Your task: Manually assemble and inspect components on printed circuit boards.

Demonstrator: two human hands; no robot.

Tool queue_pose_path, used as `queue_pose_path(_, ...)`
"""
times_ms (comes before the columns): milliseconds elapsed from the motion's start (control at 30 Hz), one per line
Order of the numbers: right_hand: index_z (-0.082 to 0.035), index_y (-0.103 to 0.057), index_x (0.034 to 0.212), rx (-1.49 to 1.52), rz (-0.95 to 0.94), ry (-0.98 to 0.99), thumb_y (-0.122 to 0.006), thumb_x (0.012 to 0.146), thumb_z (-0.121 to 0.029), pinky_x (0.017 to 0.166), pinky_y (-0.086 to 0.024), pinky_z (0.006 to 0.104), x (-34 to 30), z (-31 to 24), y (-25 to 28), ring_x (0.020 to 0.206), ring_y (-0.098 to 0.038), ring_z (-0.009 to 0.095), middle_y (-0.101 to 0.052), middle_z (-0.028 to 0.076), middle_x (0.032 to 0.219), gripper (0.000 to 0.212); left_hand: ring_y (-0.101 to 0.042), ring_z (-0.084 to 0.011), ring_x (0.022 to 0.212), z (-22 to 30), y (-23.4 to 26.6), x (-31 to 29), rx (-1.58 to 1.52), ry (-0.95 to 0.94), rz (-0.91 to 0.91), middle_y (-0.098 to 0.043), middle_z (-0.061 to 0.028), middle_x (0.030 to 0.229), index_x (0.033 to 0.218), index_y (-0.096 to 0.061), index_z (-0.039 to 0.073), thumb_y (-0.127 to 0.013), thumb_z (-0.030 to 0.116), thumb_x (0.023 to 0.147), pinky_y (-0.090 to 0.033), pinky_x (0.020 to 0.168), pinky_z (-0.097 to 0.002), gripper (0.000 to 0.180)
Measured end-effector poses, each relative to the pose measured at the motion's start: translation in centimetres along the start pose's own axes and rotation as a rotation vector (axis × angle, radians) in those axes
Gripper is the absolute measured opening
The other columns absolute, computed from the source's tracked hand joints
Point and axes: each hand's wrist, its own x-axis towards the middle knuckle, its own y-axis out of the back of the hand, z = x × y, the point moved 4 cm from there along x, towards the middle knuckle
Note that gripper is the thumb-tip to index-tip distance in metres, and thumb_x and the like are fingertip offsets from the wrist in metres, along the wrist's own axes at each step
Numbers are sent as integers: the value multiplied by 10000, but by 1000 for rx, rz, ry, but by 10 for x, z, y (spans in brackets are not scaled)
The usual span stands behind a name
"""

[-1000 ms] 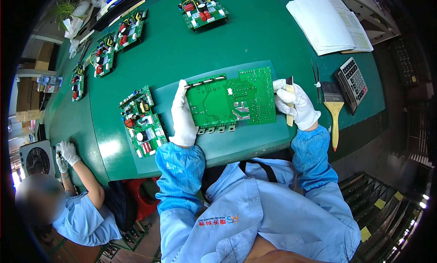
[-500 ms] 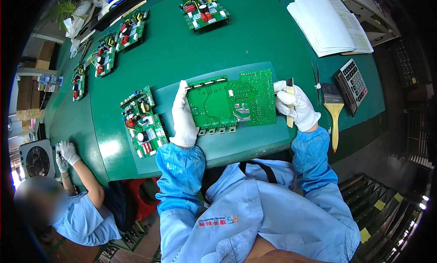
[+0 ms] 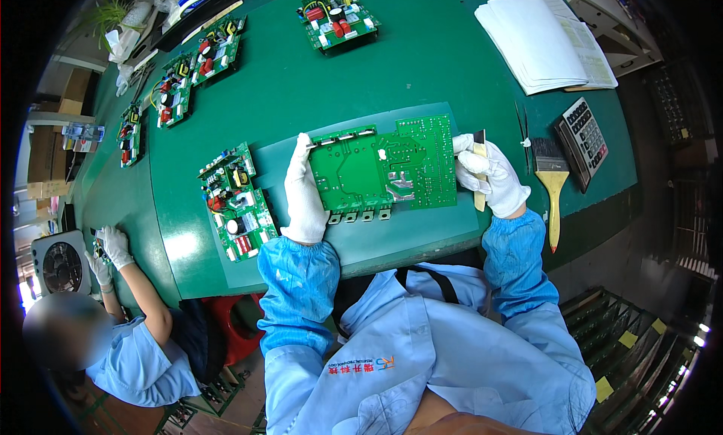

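Observation:
Between my gloved hands is a green circuit board (image 3: 354,167), its solder side facing up. Metal-tabbed parts stick out along its near edge. My left hand (image 3: 303,194) grips the left edge, the thumb along the side and the other fingers hidden beneath. In my closed right hand (image 3: 493,177) is a flat cream-handled tool (image 3: 480,200) with a dark end; its exact kind is unclear. The right fingertips also reach the board's right edge. Just left of my left hand, another populated circuit board (image 3: 239,201) lies component side up on the translucent mat (image 3: 422,235).
Beyond lie more boards, one a circuit board (image 3: 337,19) at the far middle. To the right are tweezers (image 3: 523,126), a yellow-handled brush (image 3: 553,186), a calculator (image 3: 584,141) and papers (image 3: 531,43). At left, a co-worker (image 3: 139,360) sits near a fan (image 3: 62,262).
My hands and the board between them have stayed in place. At the left, the co-worker's gloved hands have shifted slightly around a small object.

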Motion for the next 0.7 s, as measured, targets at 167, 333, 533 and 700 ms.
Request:
queue_pose_path(167, -10, -590, 1064, 52, -9, -7, -602, 881, -187, 466, -290, 210, -2, -3, -3, 491, -385, 44, -475, -38, 622, 255, -619, -182, 903, -2, 1, 1, -18, 16, 3, -640, -74, 999, 1037, -587, 65, -556, 386, 918, -500, 817, -318, 344)
queue_pose_path(333, -12, -592, 1059, 74, -31, 0, -604, 882, -195, 466, -286, 209, -2, -4, -5, 495, -387, 44, -474, -39, 621, 255, -618, -185, 904, 1, -3, -2, -20, 20, -1, -639, -75, 1001, 1039, -585, 64, -555, 384, 918, -500, 818, -320, 343)
queue_pose_path(533, -33, -530, 1129, -10, -26, 21, -611, 896, -294, 404, -277, 182, 1, 0, 0, 424, -362, 21, -459, -43, 623, 359, -615, -177, 909, 0, 0, 0, -11, 13, 0, -636, -67, 1012, 1044, -594, 66, -556, 374, 919, -494, 822, -311, 335)
queue_pose_path(700, -1, -585, 1054, 33, 7, -25, -610, 868, -204, 469, -301, 205, -1, -5, -6, 507, -404, 49, -480, -29, 630, 276, -612, -168, 912, 1, -1, -2, -21, 23, -7, -634, -60, 1013, 1050, -597, 66, -558, 364, 920, -486, 829, -299, 327)
